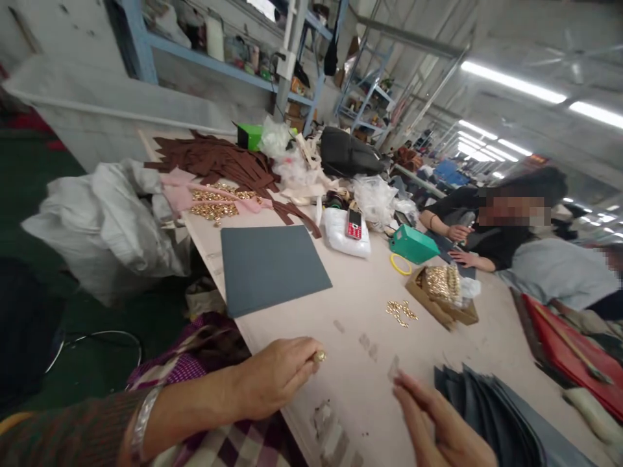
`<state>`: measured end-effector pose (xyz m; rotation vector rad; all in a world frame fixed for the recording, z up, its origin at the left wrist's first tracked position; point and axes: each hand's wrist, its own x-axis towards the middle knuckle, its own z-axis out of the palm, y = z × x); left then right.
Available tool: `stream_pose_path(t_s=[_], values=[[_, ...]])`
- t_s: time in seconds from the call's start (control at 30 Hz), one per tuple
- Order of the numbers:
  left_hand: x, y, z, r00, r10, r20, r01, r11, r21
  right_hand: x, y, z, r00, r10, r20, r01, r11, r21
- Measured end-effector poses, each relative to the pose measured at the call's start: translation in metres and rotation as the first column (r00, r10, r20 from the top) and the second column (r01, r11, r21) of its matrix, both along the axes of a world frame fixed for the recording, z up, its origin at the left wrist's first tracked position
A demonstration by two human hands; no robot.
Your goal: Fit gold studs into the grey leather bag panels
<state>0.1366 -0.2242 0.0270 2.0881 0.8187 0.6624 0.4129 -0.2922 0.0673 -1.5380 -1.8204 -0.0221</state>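
My left hand (277, 376) rests at the near edge of the pale table (360, 305), fingers curled and pinching a small gold metal fitting (319, 356). My right hand (438, 421) hovers low over the table with its fingers stretched out and nothing in them. It sits just left of a fanned stack of dark grey sheets (491, 408). A few loose gold fittings (400, 312) lie ahead of both hands. Beyond them stands a cardboard box (438, 305) holding a bag of gold fittings (440, 282).
A grey mat (270, 266) lies ahead on the left. Brown strips (219, 159), pink cloth with gold fittings (214, 204), a phone (354, 224) on a white bag, a green box (413, 244) and a yellow ring (400, 264) crowd the far side. Other people (491, 227) work at right.
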Motion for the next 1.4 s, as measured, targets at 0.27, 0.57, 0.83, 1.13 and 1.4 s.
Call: stream_pose_path(t_s=[0.27, 0.57, 0.83, 1.13, 1.4], values=[[-0.023, 0.012, 0.002, 0.944, 0.162, -0.289, -0.073, 0.953, 0.295, -0.124, 0.059, -0.014, 0.888, 0.459, 0.026, -0.459, 0.888, 0.027], [-0.044, 0.020, -0.001, 0.911, 0.204, -0.357, -0.092, 0.947, 0.306, -0.147, 0.078, -0.027, 0.852, 0.503, 0.144, -0.512, 0.858, 0.037], [-0.052, 0.024, -0.003, 0.888, 0.209, -0.411, -0.085, 0.951, 0.299, -0.156, 0.084, -0.032, 0.861, 0.504, 0.060, -0.491, 0.858, -0.152], [-0.062, 0.030, 0.001, 0.859, 0.219, -0.463, -0.084, 0.952, 0.293, -0.169, 0.093, -0.037, 0.905, 0.426, -0.013, -0.413, 0.870, -0.269], [-0.073, 0.033, -0.006, 0.905, 0.264, -0.332, -0.207, 0.958, 0.198, -0.184, 0.102, -0.035, 0.937, 0.339, -0.087, -0.347, 0.865, -0.361]])
